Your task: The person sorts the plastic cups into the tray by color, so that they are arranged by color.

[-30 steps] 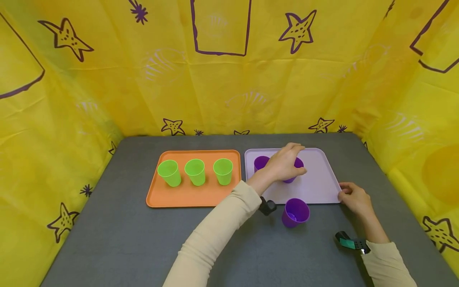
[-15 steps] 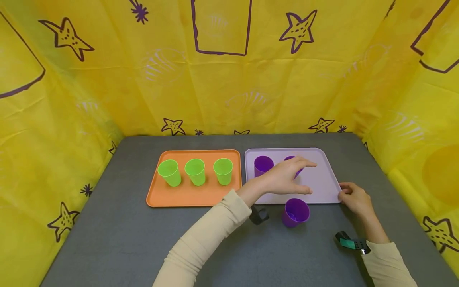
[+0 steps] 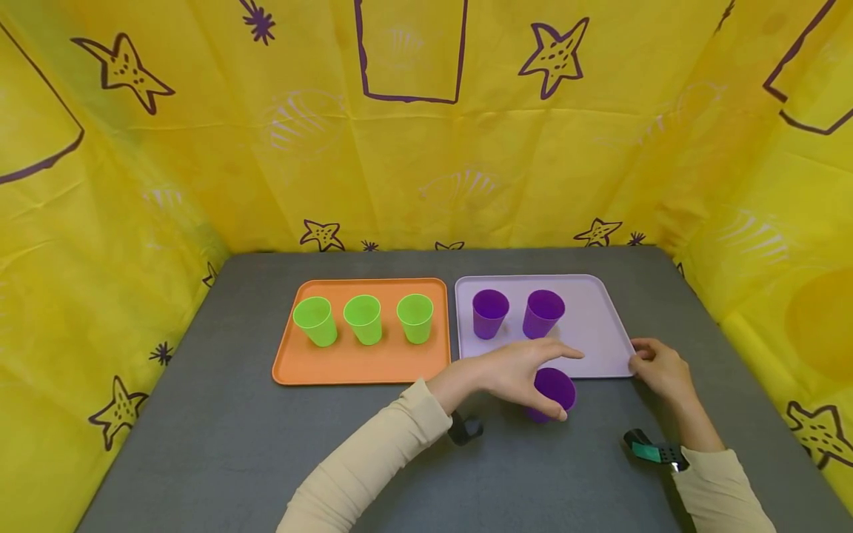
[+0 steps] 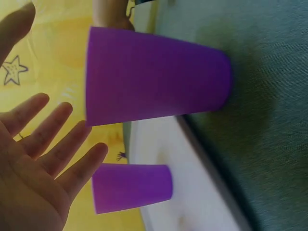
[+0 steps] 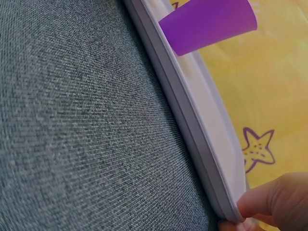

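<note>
A purple cup (image 3: 560, 389) stands upright on the table in front of the lilac tray (image 3: 596, 326). My left hand (image 3: 513, 372) is spread around it, thumb on the near side and fingers toward the tray. In the left wrist view the straight fingers of that hand (image 4: 41, 159) lie beside the cup's rim (image 4: 154, 77), with no grip on it. Two more purple cups, one on the left (image 3: 489, 314) and one to its right (image 3: 543, 314), stand on the tray. My right hand (image 3: 663, 374) pinches the tray's near right corner, thumb above the rim and fingertips below (image 5: 274, 199).
Left of the lilac tray lies an orange tray (image 3: 360, 364) bearing three green cups, the leftmost cup (image 3: 315, 322) tilted in view. The grey table (image 3: 220, 444) is enclosed by yellow patterned cloth (image 3: 400, 170) at the back and sides.
My left hand has let go of the second purple cup on the lilac tray and come nearer, down to the cup in front. My right hand has stayed on the tray corner.
</note>
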`<state>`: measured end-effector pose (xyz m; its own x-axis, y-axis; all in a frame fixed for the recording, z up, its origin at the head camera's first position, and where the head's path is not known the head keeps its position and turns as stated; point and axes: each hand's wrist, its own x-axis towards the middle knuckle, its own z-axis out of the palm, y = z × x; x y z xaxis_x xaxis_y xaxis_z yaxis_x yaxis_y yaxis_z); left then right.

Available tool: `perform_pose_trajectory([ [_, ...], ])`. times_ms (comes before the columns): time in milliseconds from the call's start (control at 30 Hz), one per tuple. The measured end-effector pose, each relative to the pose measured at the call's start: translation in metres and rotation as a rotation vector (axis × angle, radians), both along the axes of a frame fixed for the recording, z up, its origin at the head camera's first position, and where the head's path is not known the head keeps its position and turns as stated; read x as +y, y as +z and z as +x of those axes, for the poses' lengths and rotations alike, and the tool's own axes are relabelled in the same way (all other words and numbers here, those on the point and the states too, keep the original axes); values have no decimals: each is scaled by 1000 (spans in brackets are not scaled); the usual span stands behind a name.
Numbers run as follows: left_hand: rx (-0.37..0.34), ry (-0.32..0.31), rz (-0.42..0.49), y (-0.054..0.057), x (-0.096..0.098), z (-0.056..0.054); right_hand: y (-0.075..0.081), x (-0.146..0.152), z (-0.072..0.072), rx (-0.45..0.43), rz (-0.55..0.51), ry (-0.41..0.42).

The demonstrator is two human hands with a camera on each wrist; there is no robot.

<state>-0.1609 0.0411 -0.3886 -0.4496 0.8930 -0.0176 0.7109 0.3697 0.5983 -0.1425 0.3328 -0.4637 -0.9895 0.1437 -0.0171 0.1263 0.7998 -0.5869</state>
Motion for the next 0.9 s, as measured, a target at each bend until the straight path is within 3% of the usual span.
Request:
perform_pose_trajectory([
  [233, 38, -19, 26, -15, -4, 3, 0, 0, 0, -10, -4, -5],
  [433, 28, -6, 44, -25, -5, 3, 1, -1, 1, -4, -12, -8],
  [900, 43, 40, 56, -32, -6, 4, -1, 1, 0, -9, -21, -12],
])
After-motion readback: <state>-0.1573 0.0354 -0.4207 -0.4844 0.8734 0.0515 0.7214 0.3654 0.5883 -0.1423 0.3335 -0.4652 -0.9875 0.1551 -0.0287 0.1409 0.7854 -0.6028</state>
